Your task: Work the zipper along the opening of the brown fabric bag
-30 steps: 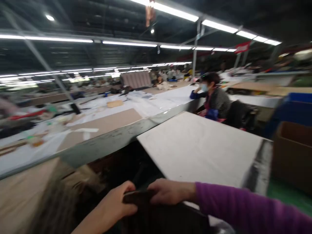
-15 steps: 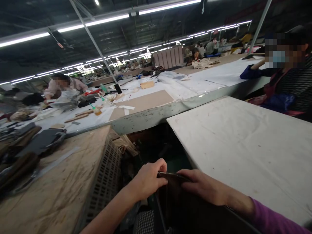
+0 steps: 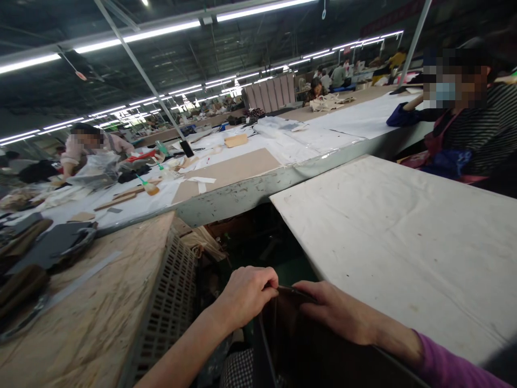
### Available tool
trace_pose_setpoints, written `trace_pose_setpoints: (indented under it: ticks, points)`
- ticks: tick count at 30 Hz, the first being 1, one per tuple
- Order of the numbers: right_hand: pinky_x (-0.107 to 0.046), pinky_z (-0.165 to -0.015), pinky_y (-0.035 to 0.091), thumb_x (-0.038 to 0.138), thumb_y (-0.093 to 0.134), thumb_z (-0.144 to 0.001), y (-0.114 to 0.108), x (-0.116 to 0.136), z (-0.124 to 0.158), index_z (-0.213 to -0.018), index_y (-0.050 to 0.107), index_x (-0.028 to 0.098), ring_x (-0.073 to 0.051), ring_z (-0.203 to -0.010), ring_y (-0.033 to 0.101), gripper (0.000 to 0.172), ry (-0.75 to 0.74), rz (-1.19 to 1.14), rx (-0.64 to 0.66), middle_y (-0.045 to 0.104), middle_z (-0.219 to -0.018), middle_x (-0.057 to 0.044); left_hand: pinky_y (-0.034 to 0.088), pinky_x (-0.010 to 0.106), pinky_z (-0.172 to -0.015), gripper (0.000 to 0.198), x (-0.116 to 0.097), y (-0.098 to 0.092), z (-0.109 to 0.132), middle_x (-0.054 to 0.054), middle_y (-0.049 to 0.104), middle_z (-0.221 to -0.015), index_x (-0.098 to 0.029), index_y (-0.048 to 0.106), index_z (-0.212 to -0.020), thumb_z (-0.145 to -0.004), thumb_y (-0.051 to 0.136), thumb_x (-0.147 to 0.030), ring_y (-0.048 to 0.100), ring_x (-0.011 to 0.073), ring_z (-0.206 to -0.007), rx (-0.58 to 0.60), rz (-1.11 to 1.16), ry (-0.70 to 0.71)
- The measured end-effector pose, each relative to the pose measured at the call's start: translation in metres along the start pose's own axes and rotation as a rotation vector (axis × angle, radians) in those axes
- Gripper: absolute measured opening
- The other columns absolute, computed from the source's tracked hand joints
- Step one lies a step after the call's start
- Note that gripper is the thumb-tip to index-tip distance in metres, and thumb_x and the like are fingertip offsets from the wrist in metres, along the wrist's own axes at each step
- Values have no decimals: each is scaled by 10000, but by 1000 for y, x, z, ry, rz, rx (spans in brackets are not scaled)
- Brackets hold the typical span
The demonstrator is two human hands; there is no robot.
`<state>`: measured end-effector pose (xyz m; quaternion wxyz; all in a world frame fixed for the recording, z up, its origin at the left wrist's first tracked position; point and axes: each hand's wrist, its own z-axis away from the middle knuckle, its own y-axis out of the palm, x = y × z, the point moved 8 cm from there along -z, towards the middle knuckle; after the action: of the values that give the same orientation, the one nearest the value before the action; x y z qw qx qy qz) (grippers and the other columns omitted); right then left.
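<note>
A dark, open-topped bag stands low in front of me, its inside in deep shadow. My left hand is closed on the far corner of its rim, thumb and curled fingers pinching the edge. Just to the right, my right hand grips the same rim, with the thumb on the inner side and the fingers over the outside. A short stretch of rim shows between the two hands. The bag's lower part runs out of the picture.
A white-topped table is close on my right. On my left a worn wooden board lies over a plastic crate, bearing dark bag pieces. Ahead runs a long worktable with glue bottles. Co-workers sit left and right.
My left thumb and fingers have closed together on the rim, where a gap showed before. The right hand keeps its grip. The view has turned slightly to the right.
</note>
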<state>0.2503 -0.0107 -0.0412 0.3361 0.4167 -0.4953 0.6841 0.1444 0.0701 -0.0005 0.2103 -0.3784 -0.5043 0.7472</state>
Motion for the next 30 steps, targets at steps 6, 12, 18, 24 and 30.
trace_pose_setpoints:
  ticks: [6,12,18,24,30]
  points:
    - [-246,-703,445,137,494,-797,1,-3,1,-1015,640,213,-184,-822,623,273,-16,-7,-16,693,-900,0,315,232,-631,88,-9,1,-1,-49,629,-735,-207,581,-715,-796,562,-178,570,130,-702,26,-99,63]
    - [-241,-678,444,124,491,-785,2,-2,2,-1000,653,209,-180,-798,619,282,-24,-10,-20,692,-867,-1,303,233,-597,94,-19,2,-5,-44,598,-720,-194,537,-665,-719,524,-118,536,123,-656,37,-120,157]
    - [-246,-691,452,127,492,-789,0,-6,2,-1014,658,206,-185,-811,620,290,-38,-41,-34,695,-897,-5,337,196,-599,99,-18,6,-7,-66,604,-854,-175,467,-619,-644,539,-112,541,93,-687,26,-29,169]
    - [-256,-738,455,109,483,-772,-2,-7,6,-991,658,194,-190,-843,628,293,-41,-51,-53,704,-926,-12,360,200,-625,102,-16,10,-8,-49,588,-795,-178,480,-623,-657,523,-92,535,101,-684,-10,0,137]
    - [-257,-712,456,126,487,-769,-3,-9,7,-999,669,194,-192,-824,623,302,-11,-87,-60,701,-905,-11,385,195,-689,133,-24,4,-3,-45,577,-914,-184,492,-680,-735,526,-67,540,96,-749,-23,41,215]
